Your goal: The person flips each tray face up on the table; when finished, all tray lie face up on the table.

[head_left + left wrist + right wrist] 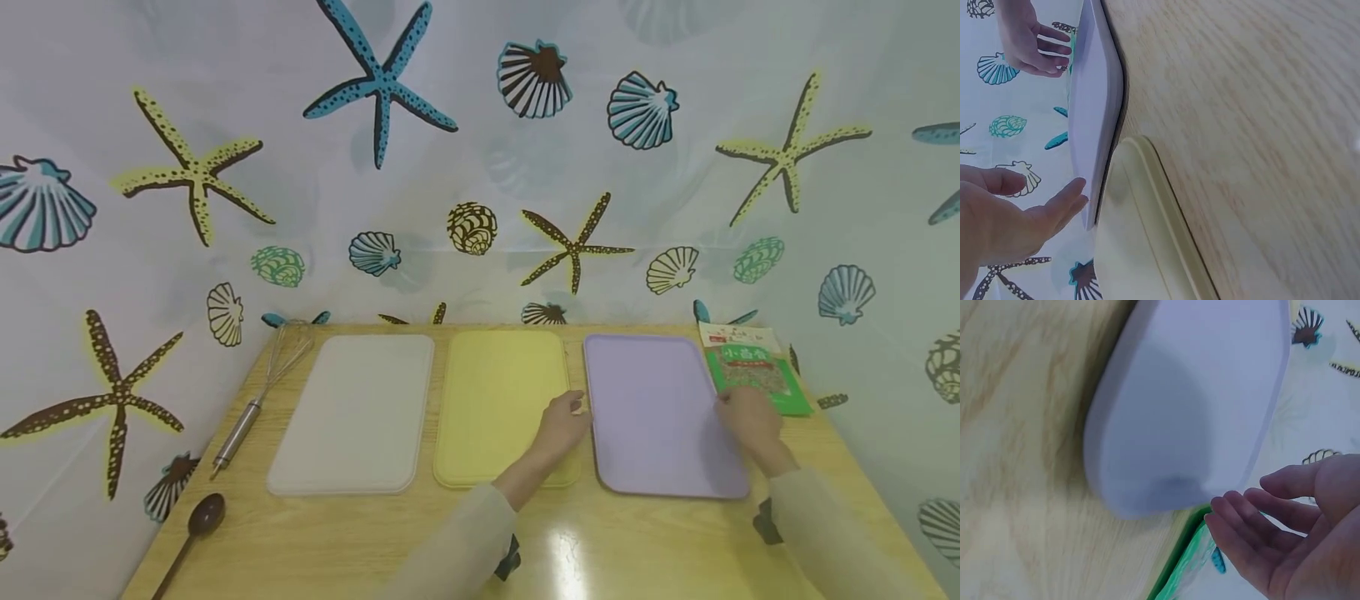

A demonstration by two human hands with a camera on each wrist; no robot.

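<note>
A purple tray (660, 417) lies on the table between my two hands. My left hand (564, 427) is over the gap at its left edge, beside the yellow tray (502, 400). In the left wrist view the left fingers (1063, 209) reach toward the purple tray's rim, thumb apart, holding nothing. At the other side, my right hand (752, 423) is by the right edge, in front of a green seasoning packet (757, 379). In the right wrist view its loosely bent fingertips (1232, 503) lie close to the tray's rim; whether they touch cannot be told.
A white tray (352, 417) lies left of the yellow one. Along the table's left side are a whisk (258, 404) and a dark spoon (204, 517). A cloth curtain (450, 167) printed with shells and starfish hangs behind the table (330, 542) and at its sides.
</note>
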